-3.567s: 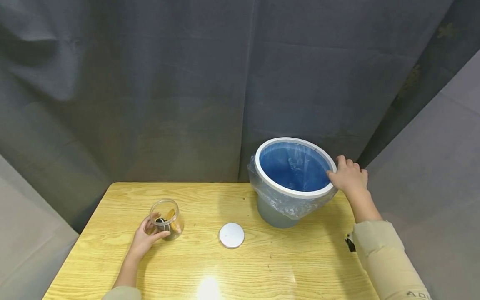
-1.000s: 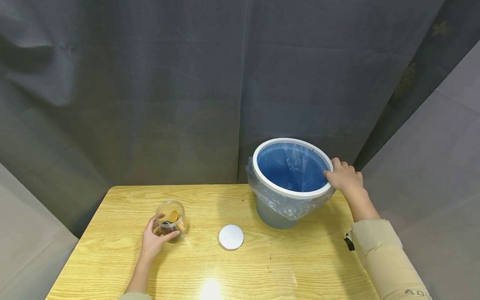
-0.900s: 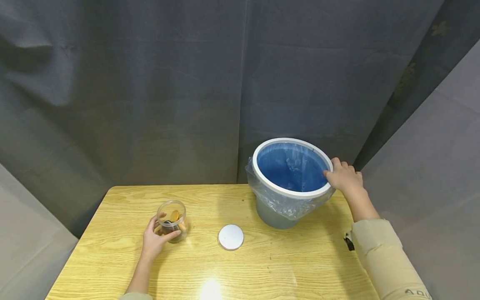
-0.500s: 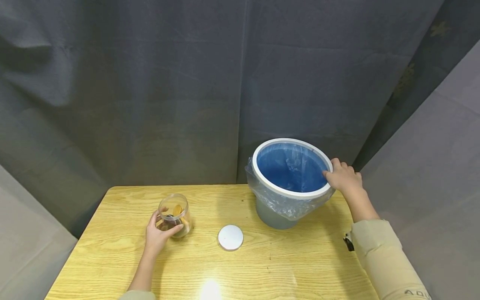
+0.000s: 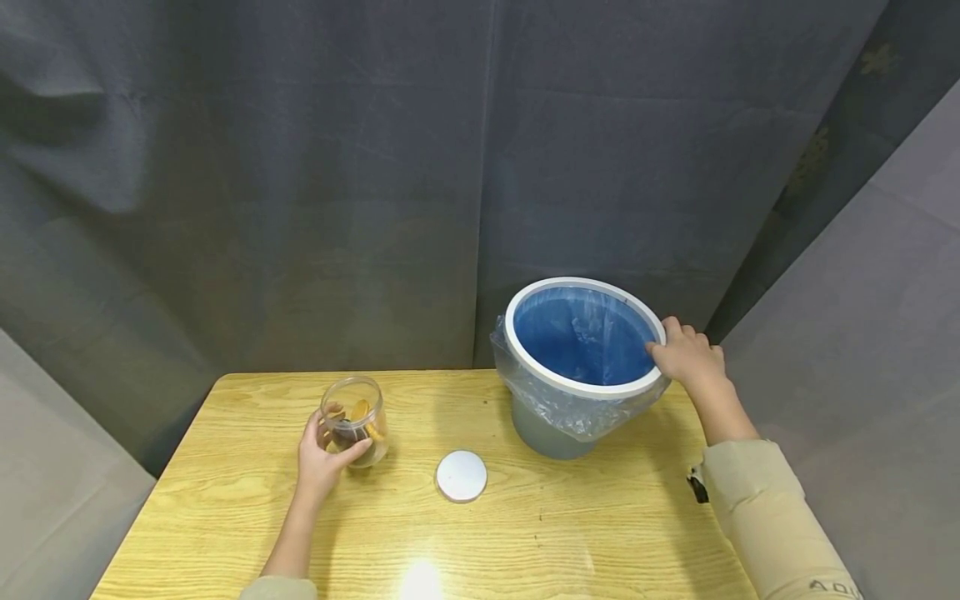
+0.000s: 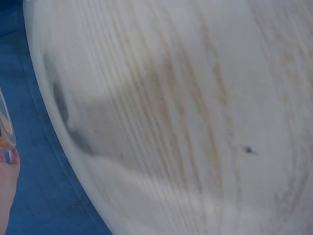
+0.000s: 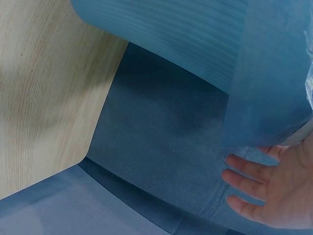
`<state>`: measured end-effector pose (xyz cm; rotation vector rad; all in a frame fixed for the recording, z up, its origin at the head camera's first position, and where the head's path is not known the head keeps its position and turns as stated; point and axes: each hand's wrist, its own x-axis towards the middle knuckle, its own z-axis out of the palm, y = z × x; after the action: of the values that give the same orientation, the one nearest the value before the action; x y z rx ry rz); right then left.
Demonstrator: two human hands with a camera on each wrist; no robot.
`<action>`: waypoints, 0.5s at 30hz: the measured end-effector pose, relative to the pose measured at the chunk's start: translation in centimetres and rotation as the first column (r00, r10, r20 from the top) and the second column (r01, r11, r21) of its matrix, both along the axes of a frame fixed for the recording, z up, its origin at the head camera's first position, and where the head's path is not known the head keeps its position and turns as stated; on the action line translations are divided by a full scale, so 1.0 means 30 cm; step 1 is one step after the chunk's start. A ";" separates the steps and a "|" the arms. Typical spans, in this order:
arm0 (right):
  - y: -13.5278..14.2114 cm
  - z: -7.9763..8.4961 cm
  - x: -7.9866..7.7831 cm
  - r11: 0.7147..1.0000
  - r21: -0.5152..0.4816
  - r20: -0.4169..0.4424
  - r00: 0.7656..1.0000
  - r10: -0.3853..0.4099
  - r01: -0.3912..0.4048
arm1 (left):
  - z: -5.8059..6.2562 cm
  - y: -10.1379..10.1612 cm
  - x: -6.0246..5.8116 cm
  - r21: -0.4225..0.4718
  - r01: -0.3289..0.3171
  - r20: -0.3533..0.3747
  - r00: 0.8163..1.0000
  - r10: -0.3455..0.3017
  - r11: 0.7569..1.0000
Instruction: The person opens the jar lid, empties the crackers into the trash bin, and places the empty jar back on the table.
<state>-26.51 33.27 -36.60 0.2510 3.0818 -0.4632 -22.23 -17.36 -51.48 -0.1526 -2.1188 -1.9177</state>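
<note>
My left hand (image 5: 322,457) grips a clear round jar (image 5: 375,457) by its side, thumb in front and fingers behind. The jar has no lid on and holds dark and orange-yellow pieces whose kind I cannot make out. In the left wrist view only a sliver of the jar (image 6: 6,129) and part of the hand (image 6: 7,188) show at the left edge. My right hand (image 5: 688,354) holds the white rim of a lined trash bin (image 5: 551,429), thumb over the rim. The right wrist view shows several fingers stretched out beside the bin (image 7: 186,39).
A round white lid (image 5: 461,476) lies on the wooden table (image 5: 525,533) between the jar and the bin. Clear plastic liner (image 5: 547,407) hangs over the bin's rim. Grey curtain (image 5: 337,208) stands behind the table. A small black item (image 5: 698,486) shows beside the right sleeve.
My left hand has carried the jar a little to the right and toward the far side of the view. The right hand keeps its place on the bin, and the lid lies still.
</note>
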 end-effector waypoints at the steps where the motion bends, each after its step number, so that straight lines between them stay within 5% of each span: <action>1: 0.000 0.000 0.000 1.000 0.000 0.000 1.000 0.000 0.000 | 0.001 0.003 -0.002 -0.005 -0.002 -0.008 1.000 0.002 1.000; 10: 0.004 -0.003 -0.004 1.000 0.009 0.000 1.000 -0.001 0.001 | -0.048 0.011 -0.055 -0.004 -0.060 -0.045 0.997 0.060 0.998; 15: 0.003 -0.002 -0.003 1.000 0.017 -0.003 1.000 -0.002 0.002 | -0.051 0.026 -0.072 -0.044 -0.084 -0.131 0.988 0.078 0.995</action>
<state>-26.59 33.35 -36.67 0.2536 3.0898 -0.4382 -24.40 -16.59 -53.02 -0.1921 -2.0564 -1.7608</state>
